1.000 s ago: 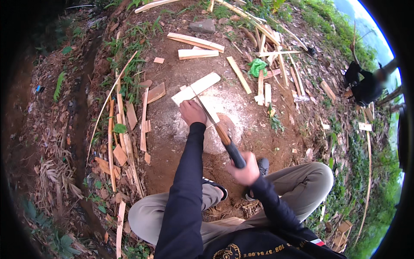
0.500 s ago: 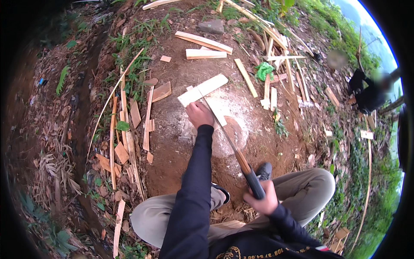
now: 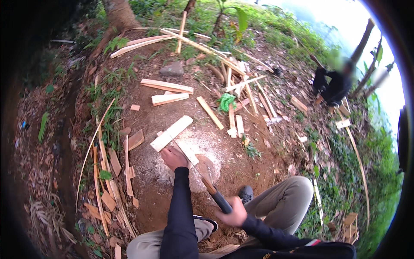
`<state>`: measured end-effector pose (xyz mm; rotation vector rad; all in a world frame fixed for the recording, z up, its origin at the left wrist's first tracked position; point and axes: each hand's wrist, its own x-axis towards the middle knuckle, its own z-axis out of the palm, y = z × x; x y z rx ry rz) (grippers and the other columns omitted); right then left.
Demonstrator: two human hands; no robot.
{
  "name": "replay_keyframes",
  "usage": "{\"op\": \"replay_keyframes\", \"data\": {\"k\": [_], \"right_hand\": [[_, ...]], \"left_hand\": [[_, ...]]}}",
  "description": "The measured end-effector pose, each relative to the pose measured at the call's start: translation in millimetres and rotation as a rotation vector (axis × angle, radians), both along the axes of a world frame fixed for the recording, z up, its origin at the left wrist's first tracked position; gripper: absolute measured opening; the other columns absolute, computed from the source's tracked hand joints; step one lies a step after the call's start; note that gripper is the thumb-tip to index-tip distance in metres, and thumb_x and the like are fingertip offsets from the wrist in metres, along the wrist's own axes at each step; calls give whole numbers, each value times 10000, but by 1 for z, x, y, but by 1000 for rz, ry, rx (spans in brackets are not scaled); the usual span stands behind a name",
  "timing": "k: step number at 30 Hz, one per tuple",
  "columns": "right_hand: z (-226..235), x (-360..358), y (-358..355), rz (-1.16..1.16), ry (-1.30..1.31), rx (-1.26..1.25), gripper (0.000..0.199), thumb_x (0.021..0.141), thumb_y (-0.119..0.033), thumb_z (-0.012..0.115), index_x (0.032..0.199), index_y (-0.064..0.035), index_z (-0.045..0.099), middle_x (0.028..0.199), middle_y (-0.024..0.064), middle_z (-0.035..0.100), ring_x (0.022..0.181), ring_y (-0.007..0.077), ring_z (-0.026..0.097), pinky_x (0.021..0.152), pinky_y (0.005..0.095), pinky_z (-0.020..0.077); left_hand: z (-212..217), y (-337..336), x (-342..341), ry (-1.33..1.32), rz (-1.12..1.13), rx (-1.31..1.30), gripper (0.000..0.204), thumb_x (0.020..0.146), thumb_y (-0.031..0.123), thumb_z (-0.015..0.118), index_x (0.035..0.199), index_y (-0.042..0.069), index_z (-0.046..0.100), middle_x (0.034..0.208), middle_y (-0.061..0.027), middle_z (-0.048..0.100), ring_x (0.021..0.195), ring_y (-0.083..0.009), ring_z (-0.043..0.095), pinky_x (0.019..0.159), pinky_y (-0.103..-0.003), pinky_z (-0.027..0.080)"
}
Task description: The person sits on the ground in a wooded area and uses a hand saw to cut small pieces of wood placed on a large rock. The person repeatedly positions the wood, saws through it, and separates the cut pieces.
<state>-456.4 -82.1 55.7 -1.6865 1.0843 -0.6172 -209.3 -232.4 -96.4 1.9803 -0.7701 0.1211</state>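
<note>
Gripping the dark handle of a long blade [image 3: 210, 186], the right hand [image 3: 233, 211] is closed around the grip low in the view, just in front of the bent right knee. The left hand [image 3: 173, 158] is clamped on the near end of a pale wooden slat [image 3: 186, 152], holding it down on a flat chopping block [image 3: 206, 169] dusted with light sawdust; the two hands are well apart, joined only by the line of the blade. Compared with the view one second ago, the right hand has drawn back and down toward the body, and the blade now lies at a lower angle, its forward end close to the slat and the left fingers. The left hand has kept its hold in the same place on the slat throughout. Judged from this, the cutting stroke is in its lowered or resting phase, and the slat stays fixed for further work. A second, longer plank [image 3: 171, 133] lies just beyond the slat, touching or nearly touching it; which cannot be told. Split strips [image 3: 103, 168] lie to the left on bare earth, more boards [image 3: 166, 86] lie farther off, and a green cloth [image 3: 226, 102] sits among offcuts. Another person [image 3: 332, 82] crouches at the far right.
</note>
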Motion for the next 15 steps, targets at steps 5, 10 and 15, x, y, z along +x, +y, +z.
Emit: {"op": "replay_keyframes", "data": {"k": [5, 10, 15], "right_hand": [[-9, 40, -39, 19, 34, 2, 347, 723, -275, 744, 708, 40, 598, 570, 211, 570, 545, 325, 644, 559, 419, 500], [4, -18, 16, 103, 24, 106, 246, 726, -168, 739, 660, 13, 586, 547, 158, 561, 541, 286, 650, 568, 370, 499], [-8, 16, -5, 63, 32, 63, 314, 706, -215, 736, 629, 22, 545, 534, 185, 533, 502, 332, 591, 570, 417, 483]], "left_hand": [[-12, 7, 32, 30, 51, 123, 253, 982, 199, 424, 927, -23, 531, 981, -235, 568, 960, -419, 527, 846, -515, 398], [-1, 4, 23, 2, 45, 26, 258, 982, 206, 443, 893, -21, 530, 951, -225, 566, 954, -410, 529, 838, -503, 404], [-6, 5, 16, 0, 31, 35, 247, 991, 208, 438, 915, -7, 533, 955, -225, 563, 950, -411, 530, 836, -495, 404]]}}
